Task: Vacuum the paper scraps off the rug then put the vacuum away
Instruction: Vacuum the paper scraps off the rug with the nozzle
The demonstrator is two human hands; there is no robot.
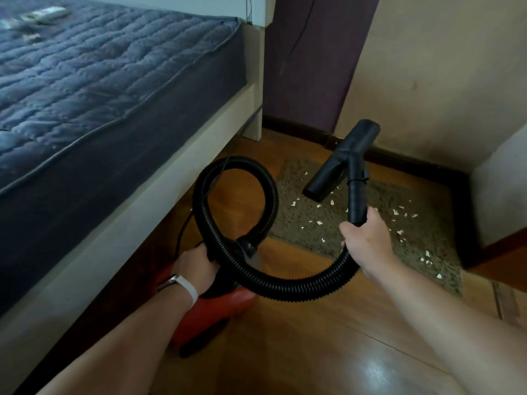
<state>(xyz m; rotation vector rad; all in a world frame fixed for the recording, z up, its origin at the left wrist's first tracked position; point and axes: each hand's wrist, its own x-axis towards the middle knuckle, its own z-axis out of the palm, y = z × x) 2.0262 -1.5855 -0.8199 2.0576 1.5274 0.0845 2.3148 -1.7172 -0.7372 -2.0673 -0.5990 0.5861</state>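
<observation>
A: Head view, near first: left grip?
B: Curled on top of red vacuum canister, beside bed.
A: Right grip?
B: Closed round wand; black hose loops between. Floor nozzle raised above rug, paper scraps scattered on it.

We can read no text, label, brand, number or sign anywhere in this view. The small flat items lying at the far corner of the mattress are too blurred for us to make out any print on them.
</observation>
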